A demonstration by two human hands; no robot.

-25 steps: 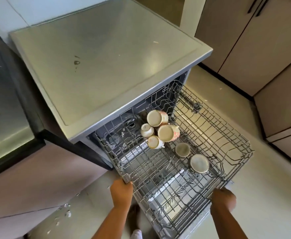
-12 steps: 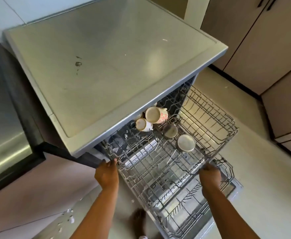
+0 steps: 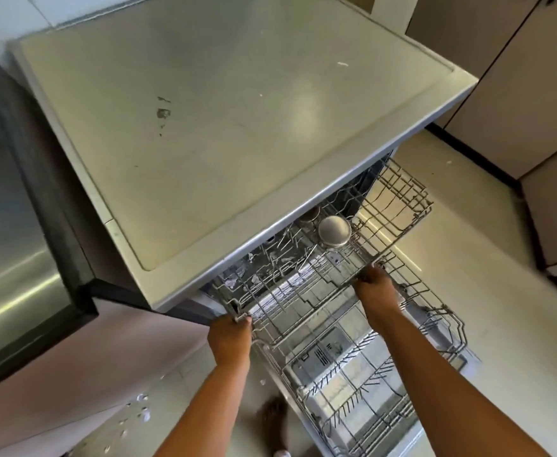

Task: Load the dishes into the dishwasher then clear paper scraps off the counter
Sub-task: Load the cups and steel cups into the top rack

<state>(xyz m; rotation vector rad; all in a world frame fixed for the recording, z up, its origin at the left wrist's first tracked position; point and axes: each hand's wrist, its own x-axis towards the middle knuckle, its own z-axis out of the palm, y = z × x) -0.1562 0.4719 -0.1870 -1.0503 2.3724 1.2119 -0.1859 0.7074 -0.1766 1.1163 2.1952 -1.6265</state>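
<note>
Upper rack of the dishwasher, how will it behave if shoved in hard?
The upper rack is open wire, so likely stiff and light, gliding easily with left hand and right hand gripping its front. The upturned steel cup sits loose, so a shove may rattle or tip it.

Upper rack (image 3: 397, 206) slid farther in under desk (image 3: 237, 127). Left hand (image 3: 229, 338) and right hand (image 3: 374, 288) moved forward with its front rim. Patterned cups now hidden; steel cup (image 3: 334, 230) near desk edge. Lower rack (image 3: 435, 324) more exposed.
</note>
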